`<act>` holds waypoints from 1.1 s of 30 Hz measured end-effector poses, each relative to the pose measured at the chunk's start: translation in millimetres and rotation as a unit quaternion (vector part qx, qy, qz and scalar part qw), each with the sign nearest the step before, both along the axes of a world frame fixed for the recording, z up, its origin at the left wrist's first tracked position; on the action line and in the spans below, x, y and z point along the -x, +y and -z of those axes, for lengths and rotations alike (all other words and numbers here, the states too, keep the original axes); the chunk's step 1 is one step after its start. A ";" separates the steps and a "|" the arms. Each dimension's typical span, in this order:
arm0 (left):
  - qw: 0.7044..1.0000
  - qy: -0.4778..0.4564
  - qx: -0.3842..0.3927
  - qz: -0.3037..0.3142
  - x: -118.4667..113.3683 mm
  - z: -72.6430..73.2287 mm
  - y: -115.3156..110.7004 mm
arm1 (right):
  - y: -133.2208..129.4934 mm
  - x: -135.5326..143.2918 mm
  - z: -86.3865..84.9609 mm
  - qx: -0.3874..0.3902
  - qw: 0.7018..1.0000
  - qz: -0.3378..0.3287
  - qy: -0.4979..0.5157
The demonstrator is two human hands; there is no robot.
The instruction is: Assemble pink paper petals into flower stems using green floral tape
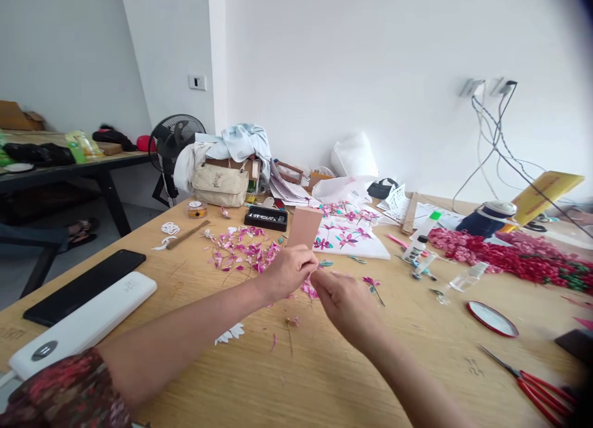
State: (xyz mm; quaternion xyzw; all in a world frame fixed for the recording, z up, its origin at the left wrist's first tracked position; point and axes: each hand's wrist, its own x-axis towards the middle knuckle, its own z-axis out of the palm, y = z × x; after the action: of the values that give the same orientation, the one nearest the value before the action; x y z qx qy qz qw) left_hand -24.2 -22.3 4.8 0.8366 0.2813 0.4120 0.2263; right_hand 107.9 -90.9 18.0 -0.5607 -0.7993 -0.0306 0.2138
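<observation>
Pink petals [250, 249] lie in a loose, scattered heap on the wooden table [324, 385], behind the two hands, with more showing just beside the fingertips. The left hand [290, 272] has its fingers curled in and its fingertips pinched closed. The right hand [345, 301] meets it, fingers also bent and pinched closed; whether either has hold of something small between the tips, I cannot tell.

Just behind the left hand, a pinkish-brown card [304, 227] stands upright, slightly tilted. To its left sits an open black box [265, 218]; to its right, a white board [370, 247] bears purple-pink flowers [346, 239] with some green parts. A single flower on a stem [372, 283] lies on the table near the right hand.

Farther right are a small black-capped bottle [416, 249], a clear spray bottle [469, 277], bundles of red and pink blossoms [509, 255], a red-rimmed round thing [492, 318] and red-handled scissors [523, 377]. At the left, a black phone [86, 286] lies beside a white power bank [88, 323].
</observation>
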 end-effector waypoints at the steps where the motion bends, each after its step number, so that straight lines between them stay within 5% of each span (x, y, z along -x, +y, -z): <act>1: 0.999 0.017 -0.017 0.023 -0.4 0.7 0.3 | 1.7 -3.4 -10.8 0.000 1.000 -0.008 -0.005; 5: 0.990 0.034 -0.025 0.132 3.2 -4.1 -4.1 | 25.4 -30.0 -26.3 0.042 0.991 -0.043 0.121; 10: 0.996 -0.055 0.049 0.059 8.5 -7.8 -6.0 | 37.6 -31.6 16.4 0.138 0.928 -0.072 0.339; 15: 0.998 -0.053 -0.001 -0.038 3.2 -3.0 2.1 | 20.6 -5.8 28.0 0.098 0.952 -0.044 0.288; 21: 0.998 -0.032 0.021 -0.041 -2.5 -1.9 4.8 | 16.6 -2.2 16.7 0.079 0.965 -0.017 0.249; 33: 0.979 -0.121 0.157 -0.054 -16.0 7.8 7.5 | 21.1 -16.3 40.4 0.097 0.950 0.002 0.295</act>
State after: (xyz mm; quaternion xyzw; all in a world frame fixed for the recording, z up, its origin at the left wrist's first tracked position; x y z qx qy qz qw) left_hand -8.2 -14.8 -3.0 0.7185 0.3573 0.4726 0.3645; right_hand 124.2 -69.8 -22.4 -0.5639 -0.6987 0.2134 0.3851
